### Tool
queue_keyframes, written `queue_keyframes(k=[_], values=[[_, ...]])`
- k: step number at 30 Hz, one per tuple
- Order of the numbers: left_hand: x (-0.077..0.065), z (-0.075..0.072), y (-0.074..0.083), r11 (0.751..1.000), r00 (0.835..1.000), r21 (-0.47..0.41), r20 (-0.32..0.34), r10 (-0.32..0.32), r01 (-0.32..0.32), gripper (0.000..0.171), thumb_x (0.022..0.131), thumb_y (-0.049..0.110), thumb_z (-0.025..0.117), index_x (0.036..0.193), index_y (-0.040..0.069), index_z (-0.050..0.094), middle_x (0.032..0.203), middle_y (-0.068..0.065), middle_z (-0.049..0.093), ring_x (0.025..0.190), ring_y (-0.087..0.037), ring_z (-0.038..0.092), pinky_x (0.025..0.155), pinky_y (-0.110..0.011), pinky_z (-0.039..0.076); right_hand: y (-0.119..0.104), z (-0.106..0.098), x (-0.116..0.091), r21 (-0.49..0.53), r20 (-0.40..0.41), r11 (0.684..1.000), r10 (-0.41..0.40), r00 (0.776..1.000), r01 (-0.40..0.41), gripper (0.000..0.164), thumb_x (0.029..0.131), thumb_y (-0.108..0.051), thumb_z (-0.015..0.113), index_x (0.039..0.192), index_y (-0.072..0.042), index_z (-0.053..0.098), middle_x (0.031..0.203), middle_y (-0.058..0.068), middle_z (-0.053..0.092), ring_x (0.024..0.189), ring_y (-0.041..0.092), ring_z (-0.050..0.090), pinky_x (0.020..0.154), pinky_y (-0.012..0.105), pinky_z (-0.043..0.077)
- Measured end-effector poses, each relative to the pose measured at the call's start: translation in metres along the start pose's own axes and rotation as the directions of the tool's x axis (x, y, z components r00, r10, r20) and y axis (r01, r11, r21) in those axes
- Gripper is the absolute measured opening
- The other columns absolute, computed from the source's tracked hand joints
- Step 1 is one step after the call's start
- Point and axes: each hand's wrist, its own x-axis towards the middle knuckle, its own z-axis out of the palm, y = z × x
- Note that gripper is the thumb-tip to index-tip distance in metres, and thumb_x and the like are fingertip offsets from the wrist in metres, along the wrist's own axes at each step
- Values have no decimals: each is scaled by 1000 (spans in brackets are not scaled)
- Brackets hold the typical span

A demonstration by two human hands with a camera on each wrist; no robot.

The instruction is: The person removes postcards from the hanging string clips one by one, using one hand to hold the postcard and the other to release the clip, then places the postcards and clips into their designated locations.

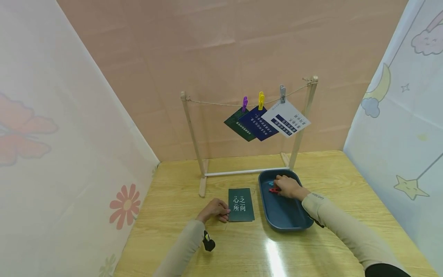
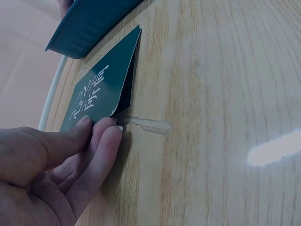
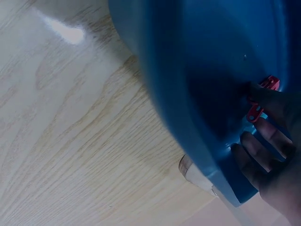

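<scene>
My left hand [image 1: 217, 211] pinches the left edge of a dark green card [image 1: 241, 204] with white characters. In the left wrist view, that edge is between the thumb and fingers, and the card [image 2: 101, 84] is raised a little over another card beneath it. Inside the blue tray [image 1: 266, 215], my right hand [image 1: 288, 187] holds a red clothespin [image 1: 274, 190] between thumb and forefinger. The right wrist view shows the red clothespin [image 3: 269, 84] partly covered by the thumb, the other fingers reaching down to the tray floor. A light blue clothespin [image 1: 271, 183] lies close to these fingers.
Behind stands a wooden frame [image 1: 192, 132] with a string [image 1: 214, 103] across it. Purple [image 1: 245, 104], yellow [image 1: 261, 100] and grey clothespins [image 1: 282, 94] hold a green card [image 1: 238, 125], a navy card [image 1: 258, 124] and a white card [image 1: 286, 118] there.
</scene>
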Motion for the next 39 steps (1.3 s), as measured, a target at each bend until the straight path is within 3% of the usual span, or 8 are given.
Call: queue_keyframes(k=[17, 30, 39], values=[[0, 0, -3, 1000, 1000, -5, -3, -1, 1, 13, 94, -2, 65, 103, -11, 64, 79, -19, 71, 67, -28, 72, 60, -40, 63, -6, -5, -3, -13, 20, 1000, 29, 999, -28, 21, 81, -11, 82, 87, -12, 63, 85, 3, 49, 74, 22, 49, 58, 36, 47], [-1, 0, -5, 999, 999, 32, -8, 38, -37, 12, 95, -1, 63, 101, -12, 64, 82, -22, 69, 70, -36, 71, 59, -42, 63, -8, -11, -6, -2, 18, 1000, 23, 1000, -23, 18, 83, -12, 81, 89, -12, 63, 86, 3, 49, 74, 22, 49, 59, 35, 46], [2, 0, -3, 997, 998, 64, -45, 40, -37, 10, 95, -4, 60, 97, -13, 63, 77, -19, 68, 62, -26, 69, 55, -38, 62, -8, -13, -7, -11, 6, 1000, 2, 1000, -2, 20, 82, -14, 82, 91, -11, 65, 88, 5, 52, 76, 24, 52, 61, 38, 50]])
